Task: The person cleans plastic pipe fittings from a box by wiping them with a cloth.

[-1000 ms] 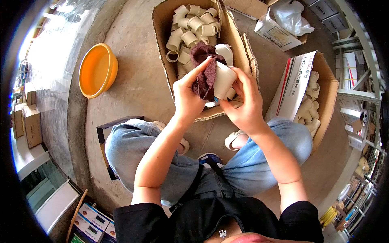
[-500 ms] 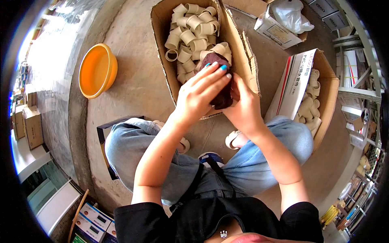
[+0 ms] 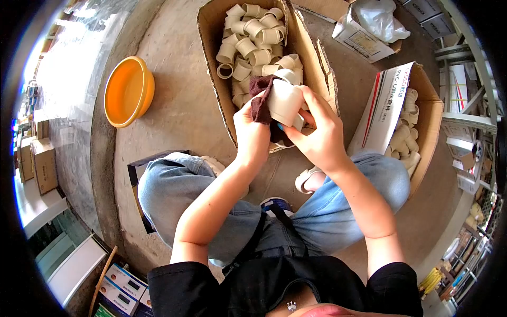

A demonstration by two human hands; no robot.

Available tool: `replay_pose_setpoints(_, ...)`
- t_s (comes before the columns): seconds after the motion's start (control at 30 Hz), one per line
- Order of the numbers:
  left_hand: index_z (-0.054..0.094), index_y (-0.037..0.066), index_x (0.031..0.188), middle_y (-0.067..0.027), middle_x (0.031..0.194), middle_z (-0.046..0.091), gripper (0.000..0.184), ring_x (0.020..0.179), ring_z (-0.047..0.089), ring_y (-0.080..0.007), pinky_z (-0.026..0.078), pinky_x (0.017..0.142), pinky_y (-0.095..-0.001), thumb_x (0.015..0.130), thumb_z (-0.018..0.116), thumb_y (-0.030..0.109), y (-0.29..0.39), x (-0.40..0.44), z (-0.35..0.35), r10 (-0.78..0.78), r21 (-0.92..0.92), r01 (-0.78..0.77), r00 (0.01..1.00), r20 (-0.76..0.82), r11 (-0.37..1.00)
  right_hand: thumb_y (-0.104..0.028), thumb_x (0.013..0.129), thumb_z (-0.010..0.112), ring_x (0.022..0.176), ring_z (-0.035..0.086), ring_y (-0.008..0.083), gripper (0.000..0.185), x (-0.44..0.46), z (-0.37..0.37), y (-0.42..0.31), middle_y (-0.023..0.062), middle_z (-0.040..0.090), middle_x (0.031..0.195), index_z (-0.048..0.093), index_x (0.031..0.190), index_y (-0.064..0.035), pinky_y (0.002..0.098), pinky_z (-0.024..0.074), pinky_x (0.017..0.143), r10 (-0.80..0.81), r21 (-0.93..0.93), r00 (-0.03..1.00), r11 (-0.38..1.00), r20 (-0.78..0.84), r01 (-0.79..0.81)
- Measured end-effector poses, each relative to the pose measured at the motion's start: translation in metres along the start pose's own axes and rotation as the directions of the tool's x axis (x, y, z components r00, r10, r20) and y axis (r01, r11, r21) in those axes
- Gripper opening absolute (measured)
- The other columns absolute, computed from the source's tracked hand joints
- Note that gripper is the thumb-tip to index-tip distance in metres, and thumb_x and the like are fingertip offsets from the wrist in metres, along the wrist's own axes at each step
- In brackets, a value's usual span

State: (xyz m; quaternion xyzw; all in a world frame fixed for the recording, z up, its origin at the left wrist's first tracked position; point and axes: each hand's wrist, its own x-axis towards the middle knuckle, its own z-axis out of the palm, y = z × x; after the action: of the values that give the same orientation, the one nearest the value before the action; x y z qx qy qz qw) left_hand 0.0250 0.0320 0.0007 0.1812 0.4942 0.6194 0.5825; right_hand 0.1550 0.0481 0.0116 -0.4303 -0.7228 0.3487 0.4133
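A white plastic pipe fitting (image 3: 285, 101) is held up between my hands, above the near end of the cardboard box. My right hand (image 3: 323, 132) grips it from the right, thumb low and fingers along its side. A dark maroon cloth (image 3: 260, 108) is bunched in my left hand (image 3: 250, 132) and touches the fitting's left side. Some of the left fingers go behind the fitting and are hidden; a blue nail shows below it. Many similar cream pipe fittings (image 3: 256, 39) fill the open cardboard box (image 3: 219, 98) under and beyond my hands.
An orange basin (image 3: 128, 92) stands on the floor to the left. On the right is a second carton (image 3: 381, 105) with more fittings. Farther back, a white plastic bag (image 3: 381, 21) rests in another box. Shelving (image 3: 469, 122) runs along the right side.
The cloth has come off the front of the fitting and shifted left, baring its white surface. My left hand has moved from on top to the left side and behind.
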Motion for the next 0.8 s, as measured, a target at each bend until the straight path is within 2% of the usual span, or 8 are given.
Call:
replay_pose_setpoints(0.1, 0.061, -0.001, 0.112, -0.0077, 0.101, 0.065, 0.032, 0.090, 0.060, -0.0123, 0.047, 0.082, -0.0260, 0.080, 0.059, -0.003, -0.007, 0.001, -0.005, 0.279, 0.337, -0.268, 0.960, 0.018, 0.903, -0.003, 0.062, 0.074, 0.092, 0.059, 0.0314, 0.068, 0.002, -0.004, -0.001, 0.0202, 0.055, 0.106, 0.045, 0.123, 0.0077, 0.0354, 0.0499, 0.079, -0.046, -0.088, 0.998, 0.995, 0.043, 0.050)
replay_pose_setpoints(0.2, 0.060, -0.001, 0.114, -0.0112, 0.107, 0.065, 0.044, 0.098, 0.059, -0.0140, 0.044, 0.088, -0.0259, 0.072, 0.055, -0.014, -0.002, 0.000, -0.010, 0.530, 0.619, -0.524, 0.825, 0.198, 0.585, -0.004, 0.061, 0.074, 0.089, 0.059, 0.0322, 0.070, 0.004, -0.008, -0.003, 0.0202, 0.055, 0.104, 0.045, 0.124, 0.0064, 0.0362, 0.0495, 0.077, -0.029, -0.088, 0.996, 0.995, 0.080, 0.036)
replay_pose_setpoints(0.33, 0.062, 0.003, 0.111, -0.0161, 0.113, 0.061, 0.052, 0.105, 0.059, -0.0303, 0.047, 0.090, -0.0353, 0.060, 0.060, -0.011, 0.002, 0.004, -0.013, 0.606, 0.654, -0.702, 0.659, 0.445, 0.284, 0.001, 0.064, 0.072, 0.095, 0.061, 0.0286, 0.060, 0.007, -0.016, -0.013, 0.0187, 0.056, 0.108, 0.049, 0.119, 0.0055, 0.0334, 0.0531, 0.080, 0.059, -0.150, 0.982, 0.988, 0.180, -0.032)
replay_pose_setpoints(0.43, 0.063, 0.002, 0.108, -0.0148, 0.113, 0.061, 0.046, 0.109, 0.056, -0.0337, 0.046, 0.093, -0.0391, 0.062, 0.062, 0.000, 0.005, 0.013, -0.018, 0.489, 0.443, -0.895, 0.366, 0.792, -0.048, -0.002, 0.064, 0.072, 0.090, 0.061, 0.0335, 0.054, 0.006, -0.016, -0.008, 0.0203, 0.058, 0.101, 0.051, 0.113, 0.0063, 0.0363, 0.0513, 0.078, 0.024, -0.185, 0.981, 0.983, 0.194, 0.012)
replay_pose_setpoints(0.57, 0.063, 0.001, 0.107, -0.0166, 0.112, 0.060, 0.046, 0.109, 0.056, -0.0322, 0.045, 0.094, -0.0389, 0.061, 0.063, 0.004, 0.002, 0.016, -0.017, 0.514, 0.458, -0.889, 0.393, 0.763, 0.000, -0.003, 0.062, 0.072, 0.087, 0.060, 0.0378, 0.056, 0.000, -0.009, 0.003, 0.0226, 0.059, 0.097, 0.048, 0.111, 0.0069, 0.0405, 0.0493, 0.078, 0.087, -0.077, 0.984, 0.994, 0.154, -0.075)
replay_pose_setpoints(0.63, 0.063, 0.002, 0.108, -0.0162, 0.109, 0.062, 0.045, 0.105, 0.059, -0.0308, 0.047, 0.092, -0.0369, 0.063, 0.064, -0.001, 0.001, 0.012, -0.012, 0.620, 0.545, -0.832, 0.480, 0.620, 0.099, -0.004, 0.063, 0.073, 0.086, 0.061, 0.0373, 0.056, -0.003, -0.004, 0.003, 0.0226, 0.059, 0.097, 0.047, 0.112, 0.0065, 0.0400, 0.0495, 0.076, 0.110, 0.025, 0.989, 0.993, 0.098, -0.113)
replay_pose_setpoints(0.7, 0.062, 0.003, 0.110, -0.0162, 0.108, 0.063, 0.045, 0.103, 0.060, -0.0304, 0.047, 0.089, -0.0352, 0.065, 0.066, -0.002, 0.003, 0.006, -0.004, 0.636, 0.638, -0.716, 0.639, 0.433, 0.285, -0.004, 0.062, 0.074, 0.091, 0.062, 0.0328, 0.060, -0.001, -0.005, -0.001, 0.0210, 0.058, 0.103, 0.047, 0.115, 0.0067, 0.0365, 0.0518, 0.079, 0.119, 0.052, 0.992, 0.991, 0.051, -0.121)
replay_pose_setpoints(0.8, 0.060, 0.003, 0.116, -0.0101, 0.106, 0.064, 0.045, 0.097, 0.059, -0.0135, 0.045, 0.085, -0.0251, 0.072, 0.062, -0.008, 0.004, 0.003, 0.002, 0.537, 0.524, -0.561, 0.816, 0.216, 0.641, -0.001, 0.062, 0.075, 0.099, 0.061, 0.0263, 0.065, 0.001, -0.004, -0.004, 0.0188, 0.057, 0.110, 0.045, 0.119, 0.0069, 0.0340, 0.0518, 0.086, 0.073, 0.124, 0.997, 0.990, -0.010, -0.072)
